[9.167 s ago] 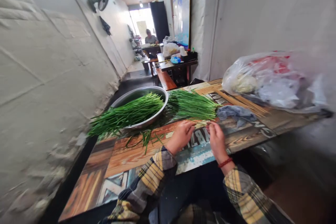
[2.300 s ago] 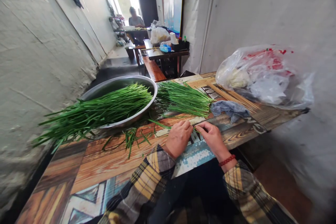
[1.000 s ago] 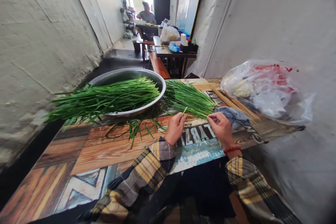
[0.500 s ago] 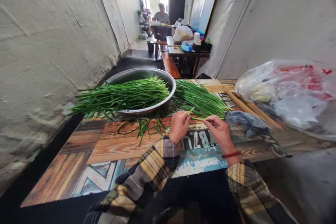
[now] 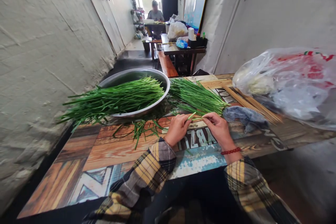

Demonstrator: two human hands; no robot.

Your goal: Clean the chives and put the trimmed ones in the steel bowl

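Observation:
Between my two hands is a small piece of green chive stalk [image 5: 196, 119]. My left hand [image 5: 177, 129] is closed round one part of it, and a pale end pokes up above the thumb. With thumb and fingertips, my right hand [image 5: 218, 129] pinches the other end. Just beyond the hands a bunch of chives [image 5: 198, 96] lies on the patterned table [image 5: 110, 150]. To the left, a larger bundle of chives [image 5: 123, 96] rests in a metal basin [image 5: 168, 85], its leafy ends hanging over the rim. Loose leaf scraps [image 5: 143, 130] lie left of my left hand.
A grey-blue cloth [image 5: 245, 117] lies right of the chives, beside thin wooden sticks [image 5: 250, 104]. A clear plastic bag [image 5: 294, 91] fills the table's right end. Further back are another table [image 5: 170, 49], a bench [image 5: 167, 63] and a seated person [image 5: 155, 14].
The view has shifted slightly, so most things sit a little further left. My hands stay close together on the chive stalk, with the right fingertips slightly nearer the left hand.

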